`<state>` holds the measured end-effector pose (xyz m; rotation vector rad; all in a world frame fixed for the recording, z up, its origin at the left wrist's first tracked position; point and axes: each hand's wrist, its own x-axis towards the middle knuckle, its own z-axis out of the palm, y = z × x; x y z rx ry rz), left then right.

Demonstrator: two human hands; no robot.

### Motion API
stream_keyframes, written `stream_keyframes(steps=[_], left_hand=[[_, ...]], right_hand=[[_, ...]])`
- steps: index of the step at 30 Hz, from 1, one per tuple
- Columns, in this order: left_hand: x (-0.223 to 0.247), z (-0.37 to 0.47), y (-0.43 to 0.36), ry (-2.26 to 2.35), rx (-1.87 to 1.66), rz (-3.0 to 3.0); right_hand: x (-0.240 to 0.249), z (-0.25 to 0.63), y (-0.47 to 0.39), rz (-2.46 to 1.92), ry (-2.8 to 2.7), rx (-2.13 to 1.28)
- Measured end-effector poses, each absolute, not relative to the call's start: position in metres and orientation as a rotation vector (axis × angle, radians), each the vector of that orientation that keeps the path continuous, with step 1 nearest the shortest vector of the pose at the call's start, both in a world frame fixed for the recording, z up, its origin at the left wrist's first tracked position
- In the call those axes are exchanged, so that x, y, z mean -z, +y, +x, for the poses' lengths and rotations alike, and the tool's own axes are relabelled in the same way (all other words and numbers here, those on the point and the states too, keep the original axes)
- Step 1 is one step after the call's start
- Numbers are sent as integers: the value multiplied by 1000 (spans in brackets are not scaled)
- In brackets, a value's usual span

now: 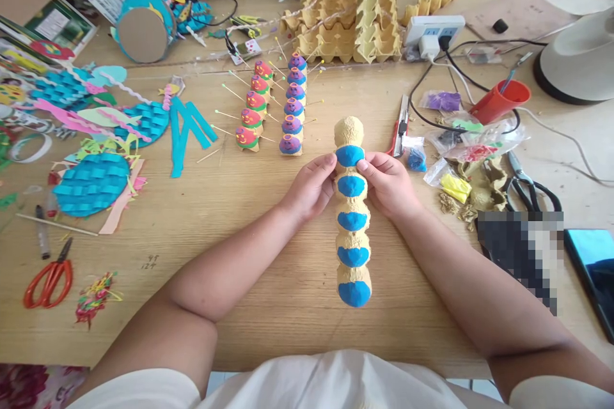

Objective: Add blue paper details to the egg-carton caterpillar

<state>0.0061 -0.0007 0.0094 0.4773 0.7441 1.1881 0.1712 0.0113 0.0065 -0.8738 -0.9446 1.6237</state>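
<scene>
Between my two hands is an egg carton strip (352,204), a row of several tan cups running toward me. All its cups but the far one carry a blue patch on the side facing me. My left hand (313,186) grips the strip's left edge near the far end, thumb beside the second cup. On the opposite edge my right hand (387,182) holds it with the thumb at the blue patch. Beyond stand two painted egg carton strips, a red and green one (252,108) and a purple and orange one (293,105), with pins stuck in their sides.
Blue woven paper pieces (93,184) and red scissors (48,281) lie at left. Uncut egg cartons (336,19) stand at the back. On the right are a box cutter (400,124), clay packets (455,187), a red cup (501,102), black-handled scissors (532,188) and a phone (595,275).
</scene>
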Motion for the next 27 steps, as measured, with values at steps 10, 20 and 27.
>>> stream_keyframes(steps=[10, 20, 27], left_hand=[[-22, 4, -2, 842, -1155, 473], [-29, 7, -3, 911, -1151, 458], [-27, 7, -3, 905, -1159, 468]], right_hand=[[-8, 177, 15, -948, -1048, -1637], [-13, 181, 17, -1154, -1306, -1412], [-13, 180, 16, -1121, -1286, -1462]])
